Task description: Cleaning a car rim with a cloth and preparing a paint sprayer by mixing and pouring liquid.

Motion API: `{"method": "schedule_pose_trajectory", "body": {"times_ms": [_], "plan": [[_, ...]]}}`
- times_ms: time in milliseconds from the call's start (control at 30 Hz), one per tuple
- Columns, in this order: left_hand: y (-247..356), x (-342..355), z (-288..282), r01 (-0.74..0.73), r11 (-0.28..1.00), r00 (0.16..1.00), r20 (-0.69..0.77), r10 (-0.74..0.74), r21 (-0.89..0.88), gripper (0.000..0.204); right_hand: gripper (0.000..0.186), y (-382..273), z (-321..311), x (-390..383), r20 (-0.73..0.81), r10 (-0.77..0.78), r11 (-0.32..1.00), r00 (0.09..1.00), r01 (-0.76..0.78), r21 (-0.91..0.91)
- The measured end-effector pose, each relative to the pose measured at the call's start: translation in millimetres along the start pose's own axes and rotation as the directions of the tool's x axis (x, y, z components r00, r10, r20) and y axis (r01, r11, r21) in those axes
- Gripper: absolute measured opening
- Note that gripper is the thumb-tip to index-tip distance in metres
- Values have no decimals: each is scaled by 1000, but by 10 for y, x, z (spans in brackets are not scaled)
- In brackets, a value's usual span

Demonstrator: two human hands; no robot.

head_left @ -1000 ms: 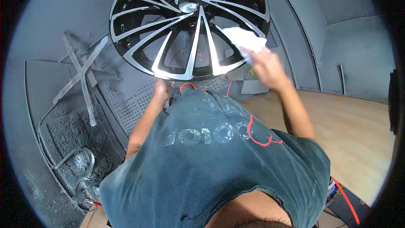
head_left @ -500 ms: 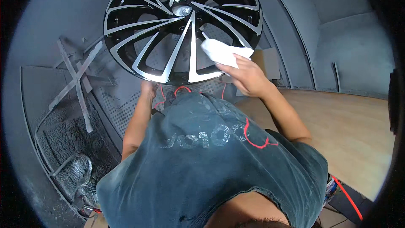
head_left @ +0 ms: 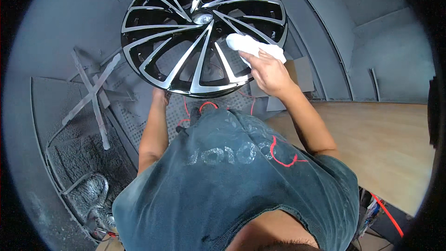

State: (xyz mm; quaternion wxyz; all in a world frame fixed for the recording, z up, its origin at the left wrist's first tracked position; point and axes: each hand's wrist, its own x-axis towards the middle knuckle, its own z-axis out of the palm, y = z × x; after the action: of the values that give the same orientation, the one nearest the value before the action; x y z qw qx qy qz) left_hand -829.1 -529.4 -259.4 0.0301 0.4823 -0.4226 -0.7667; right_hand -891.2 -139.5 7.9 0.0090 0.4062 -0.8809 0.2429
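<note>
- Where the grey spray booth [head_left: 69, 28] closes round the scene, its walls curve with the lens and a wooden floor [head_left: 385, 148] shows at the right.
- Alloy wheel [head_left: 204, 32]: black with bright machined spokes, standing nearly upright in front of the person, face toward the camera, above a coated metal grille [head_left: 139, 116].
- Person's torso, in a dark grey shirt [head_left: 241, 181], fills the lower centre, both forearms reaching up to the wheel.
- Cross-shaped stand [head_left: 93, 93]: overspray-crusted, well apart from the wheel at the left.
- Right hand [head_left: 267, 72]: fingers clenched on a white cloth [head_left: 253, 46], pressing it against the spokes on the wheel's right side, just beside the hub [head_left: 203, 17].
- Left hand [head_left: 160, 96]: at the wheel's lower left rim, touching it from beneath; mostly hidden behind the rim, so whether it grips or merely props cannot be told.
- Red cable [head_left: 204, 107]: looping below the wheel, between the two forearms.
</note>
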Motion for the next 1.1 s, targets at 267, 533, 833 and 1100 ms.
{"method": "schedule_pose_trajectory", "body": {"times_ms": [267, 533, 833, 1100], "plan": [[-761, -195, -129, 123, 992, 972, 204, -115, -26, 29, 48, -192, -79, 19, -33, 97, 992, 995, -99, -77], [-744, -455, 13, 85, 994, 980, 184, -72, -68, 26, 40, 39, 40, 966, 197, 123, 972, 973, -78, -222], [-635, -422, 68, 56, 998, 975, 216, -52, -13, 24, 39, -2, 30, 899, 131, 110, 981, 985, -87, -173], [-544, -328, 46, 75, 997, 983, 168, -74, -1, 24, 36, -49, 141, 1034, 10, 184, 978, 983, -183, -99]]}}
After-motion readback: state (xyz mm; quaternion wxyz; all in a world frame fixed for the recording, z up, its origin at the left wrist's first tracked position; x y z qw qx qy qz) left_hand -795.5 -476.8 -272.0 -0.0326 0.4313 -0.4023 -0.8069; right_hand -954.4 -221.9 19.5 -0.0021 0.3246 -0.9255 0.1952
